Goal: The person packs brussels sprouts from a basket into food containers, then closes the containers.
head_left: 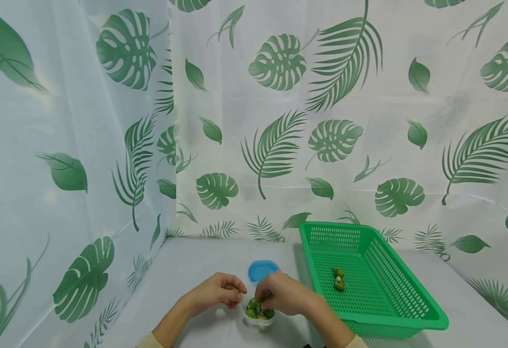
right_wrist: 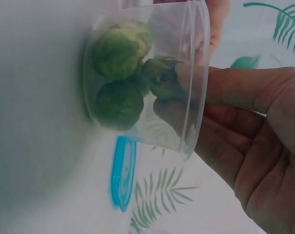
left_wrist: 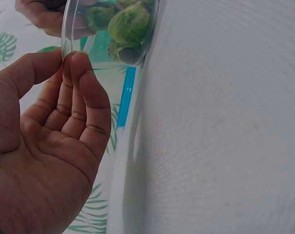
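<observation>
White curtains [head_left: 236, 159] printed with green monstera and palm leaves stand before me and to my left, seen at their widest in the head view. Below them spreads a smooth, pale counter [head_left: 210, 253], its surface filling much of the left wrist view. A green plastic basket [head_left: 367, 270] with slotted sides sits to my right, whole in the head view alone. My right hand [head_left: 286, 292] dips into a clear round plastic tub [head_left: 259, 325], upright on the counter in front of me. My left hand [head_left: 217, 292] is at the tub's other side, fingers bent near the rim; the left wrist view bares its palm, yet I cannot tell whether it grips. A blue lid [head_left: 262, 270] lies just beyond the tub. Through the clear wall, the right wrist view shows what my knuckles hide from the head view: thumb and finger pinching a Brussels sprout [right_wrist: 163, 80] inside the tub, above several other sprouts [right_wrist: 118, 105]. Two yellowish sprouts [head_left: 339, 285] lie together on the basket's floor.
</observation>
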`<state>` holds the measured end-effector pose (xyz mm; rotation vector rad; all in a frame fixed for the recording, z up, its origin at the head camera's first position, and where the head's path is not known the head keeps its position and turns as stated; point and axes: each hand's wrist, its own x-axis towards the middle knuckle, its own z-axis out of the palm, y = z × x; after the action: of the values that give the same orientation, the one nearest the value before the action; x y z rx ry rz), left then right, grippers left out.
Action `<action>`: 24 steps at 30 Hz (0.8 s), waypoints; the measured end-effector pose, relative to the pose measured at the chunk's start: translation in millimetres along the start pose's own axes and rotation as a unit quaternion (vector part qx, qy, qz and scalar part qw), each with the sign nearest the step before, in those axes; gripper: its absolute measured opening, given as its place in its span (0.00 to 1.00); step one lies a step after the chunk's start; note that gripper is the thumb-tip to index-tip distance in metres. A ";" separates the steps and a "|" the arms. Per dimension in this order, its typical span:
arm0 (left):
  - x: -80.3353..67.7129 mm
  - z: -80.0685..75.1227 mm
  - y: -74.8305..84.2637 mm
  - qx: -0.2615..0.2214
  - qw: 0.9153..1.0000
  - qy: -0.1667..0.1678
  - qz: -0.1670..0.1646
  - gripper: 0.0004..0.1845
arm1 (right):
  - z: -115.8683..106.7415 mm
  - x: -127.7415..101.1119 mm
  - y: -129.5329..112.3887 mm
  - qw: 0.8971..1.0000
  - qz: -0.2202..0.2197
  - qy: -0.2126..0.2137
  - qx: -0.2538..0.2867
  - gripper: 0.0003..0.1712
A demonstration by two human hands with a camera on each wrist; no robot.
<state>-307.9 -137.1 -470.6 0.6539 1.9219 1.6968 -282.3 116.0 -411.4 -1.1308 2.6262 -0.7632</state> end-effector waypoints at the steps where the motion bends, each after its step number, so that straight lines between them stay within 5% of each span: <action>1: -0.1 0.1 0.0 0.000 1.000 0.000 0.000 0.16 | 0.4 0.2 -0.2 1.000 0.001 -0.001 0.000 0.08; 24: 1.4 -0.1 -1.6 -0.003 1.000 0.006 -0.004 0.12 | 4.4 1.0 1.4 1.000 -0.012 0.000 -0.026 0.09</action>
<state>-309.1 -136.4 -472.2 0.6329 1.9242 1.7054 -282.3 114.4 -415.9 -1.1782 2.6517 -0.7041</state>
